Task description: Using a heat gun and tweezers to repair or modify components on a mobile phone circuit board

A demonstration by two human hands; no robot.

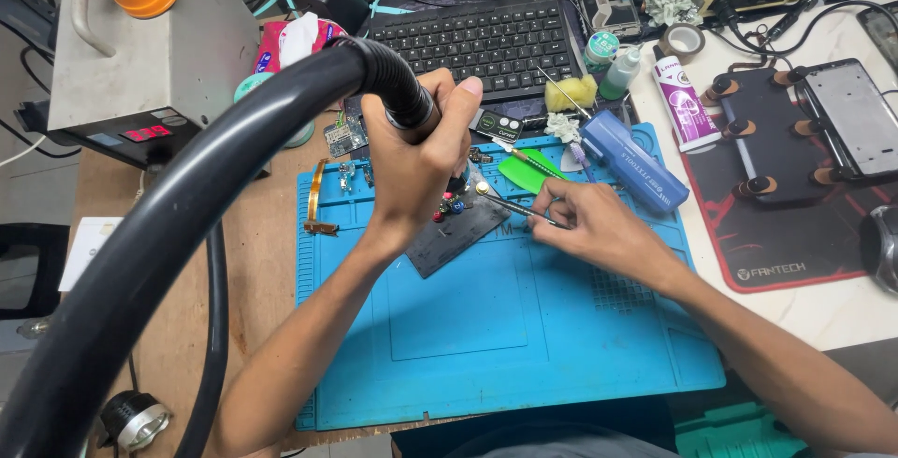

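Fingers (440, 107) of the left hand (416, 163) are wrapped tight around the handle of a hot-air wand (412, 107), its thick black hose (187, 224) looping up and away toward the lower left. The nozzle points down at a small dark board (458, 229) lying tilted on the blue mat (505, 327); the nozzle tip itself is hidden behind the hand. Right hand (594, 224) rests on the mat just beside the board, its fingers (552, 201) pinching thin tweezers (510, 203) whose tip reaches the board's upper edge, near a few tiny coloured parts there.

Behind the hands sits a black keyboard (482, 42), and between it and the mat lie a yellow sponge (571, 93) and a green plastic pick (524, 173). A blue box (631, 159) lies slantwise at the mat's upper right corner, with a white tube (683, 102) and a small green-capped bottle (619, 72) near it. Farther right, a black holder with brown knobs (762, 135) sits on a dark pad with a red edge. On the left of the worktop (257, 261) stands a grey station (140, 56) with a red display, and a gold flex strip (316, 198) lies along the mat's left edge.
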